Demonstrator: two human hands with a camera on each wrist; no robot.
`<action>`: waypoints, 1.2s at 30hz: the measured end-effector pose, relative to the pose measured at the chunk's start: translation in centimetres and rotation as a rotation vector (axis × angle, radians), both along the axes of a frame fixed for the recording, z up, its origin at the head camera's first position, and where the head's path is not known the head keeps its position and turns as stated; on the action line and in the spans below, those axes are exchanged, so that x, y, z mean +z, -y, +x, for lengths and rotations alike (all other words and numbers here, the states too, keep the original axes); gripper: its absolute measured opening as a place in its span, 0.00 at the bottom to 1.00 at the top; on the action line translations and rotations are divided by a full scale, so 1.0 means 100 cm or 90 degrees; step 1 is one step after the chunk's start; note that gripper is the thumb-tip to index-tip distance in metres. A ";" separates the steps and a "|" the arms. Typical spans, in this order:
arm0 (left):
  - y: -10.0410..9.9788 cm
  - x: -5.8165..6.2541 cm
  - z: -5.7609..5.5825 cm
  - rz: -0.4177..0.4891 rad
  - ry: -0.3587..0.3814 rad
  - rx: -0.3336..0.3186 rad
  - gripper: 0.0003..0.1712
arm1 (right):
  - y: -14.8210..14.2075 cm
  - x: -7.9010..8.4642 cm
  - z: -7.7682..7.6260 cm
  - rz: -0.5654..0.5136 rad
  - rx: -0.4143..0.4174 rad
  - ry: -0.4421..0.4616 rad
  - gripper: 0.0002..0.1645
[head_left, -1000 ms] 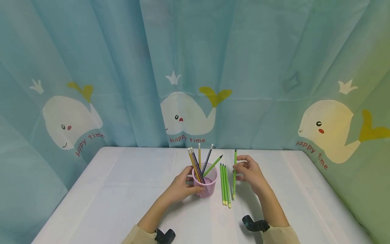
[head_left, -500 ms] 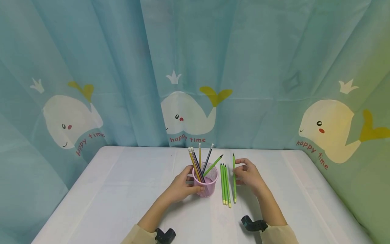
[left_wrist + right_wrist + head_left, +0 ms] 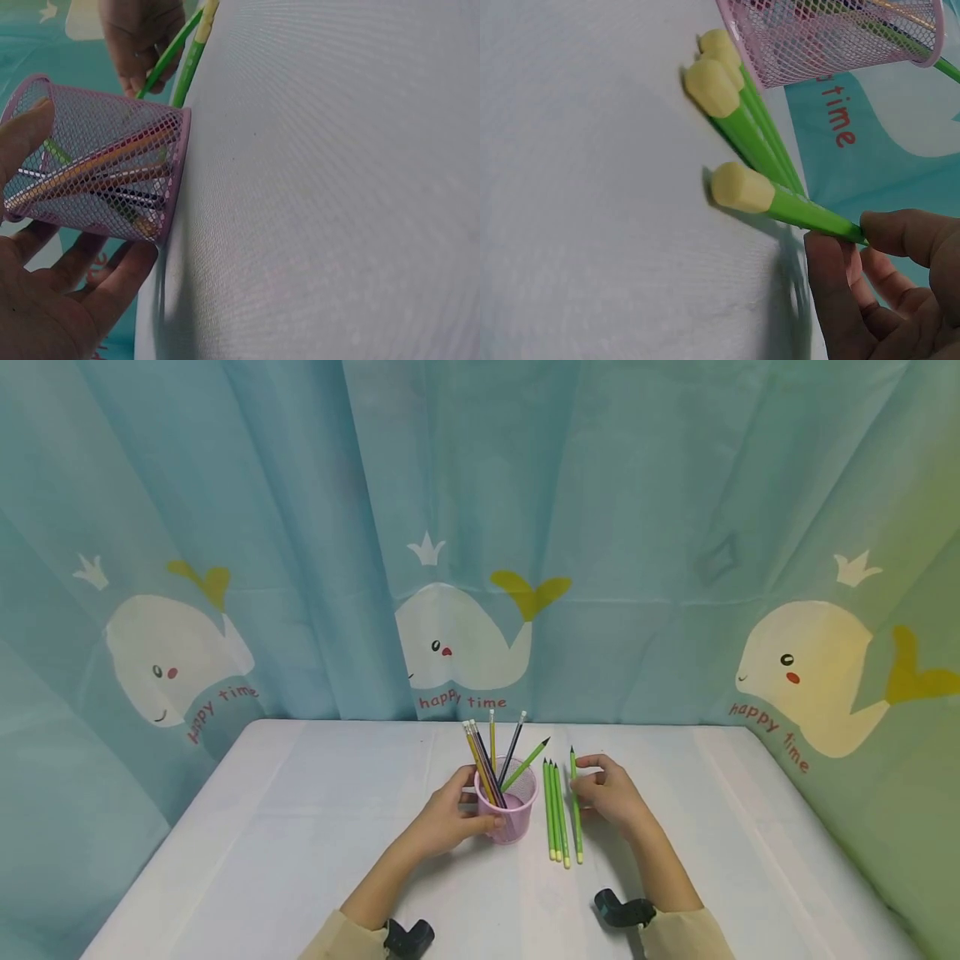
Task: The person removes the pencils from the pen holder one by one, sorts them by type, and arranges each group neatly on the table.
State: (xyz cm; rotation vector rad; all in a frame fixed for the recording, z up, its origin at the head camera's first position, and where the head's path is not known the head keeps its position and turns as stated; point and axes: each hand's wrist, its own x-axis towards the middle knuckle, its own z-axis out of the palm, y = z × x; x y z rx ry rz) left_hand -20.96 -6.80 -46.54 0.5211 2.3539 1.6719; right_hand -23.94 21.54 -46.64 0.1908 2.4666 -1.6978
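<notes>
We slant our left forearm (image 3: 381, 882) and right forearm (image 3: 666, 867) inward. Our left hand (image 3: 442, 818) curves in a wide grip, thumb (image 3: 26, 135) apart from fingers (image 3: 121, 285); our right hand (image 3: 611, 791) pinches between thumb (image 3: 901, 231) and fingertips (image 3: 825, 253).

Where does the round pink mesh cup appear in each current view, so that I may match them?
Head: the round pink mesh cup is in the lower middle.
Left wrist: cup at left, turned sideways.
Right wrist: cup at top right, cut by the upper edge.
Shared landmark: the right hand pinching a slim green pencil.
</notes>
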 end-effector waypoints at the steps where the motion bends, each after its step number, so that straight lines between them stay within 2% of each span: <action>1: 0.000 0.000 0.000 0.000 -0.001 0.000 0.45 | 0.000 0.000 0.000 0.003 0.001 0.001 0.25; 10: -0.002 0.000 -0.002 0.000 -0.002 0.004 0.45 | -0.001 -0.003 -0.003 0.012 0.010 0.011 0.26; 27: -0.001 0.002 -0.001 -0.007 -0.006 0.006 0.45 | 0.003 0.005 -0.002 -0.005 0.019 0.000 0.26; 36: -0.001 -0.001 0.000 -0.006 -0.007 0.003 0.44 | 0.012 0.017 0.007 -0.047 0.080 -0.069 0.26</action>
